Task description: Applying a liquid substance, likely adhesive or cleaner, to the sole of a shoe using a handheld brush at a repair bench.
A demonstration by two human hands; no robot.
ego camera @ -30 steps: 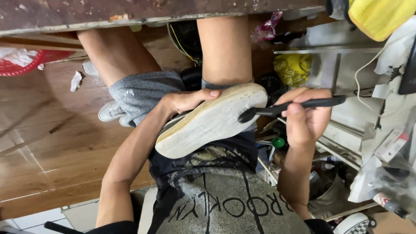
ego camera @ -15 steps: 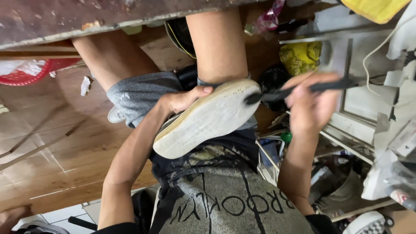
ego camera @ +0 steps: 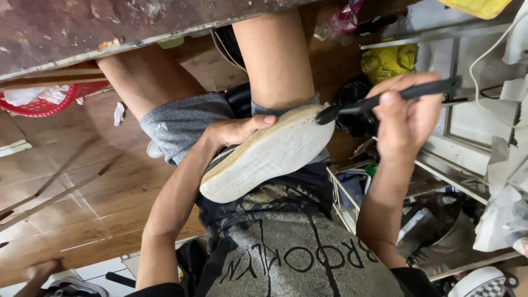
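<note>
My left hand [ego camera: 236, 132] grips a worn shoe [ego camera: 269, 157] by its side. The dirty whitish sole faces up, over my lap and grey shorts. In my right hand [ego camera: 404, 124] I hold a thin black brush [ego camera: 385, 99]. Its dark tip touches the end of the sole farthest from me, on the right. My bare legs stretch away under a scuffed table edge [ego camera: 82, 33].
A red basket [ego camera: 49, 102] stands on the wooden floor at the left. A yellow bag [ego camera: 388, 60], a wire rack [ego camera: 344, 203] and cluttered shelves crowd the right. A checkered shoe [ego camera: 481, 283] lies at bottom right, and another person's foot [ego camera: 41, 269] at bottom left.
My right hand and the brush have risen slightly, with the tip staying at the sole's far end. The shoe has lifted a little in my left hand.
</note>
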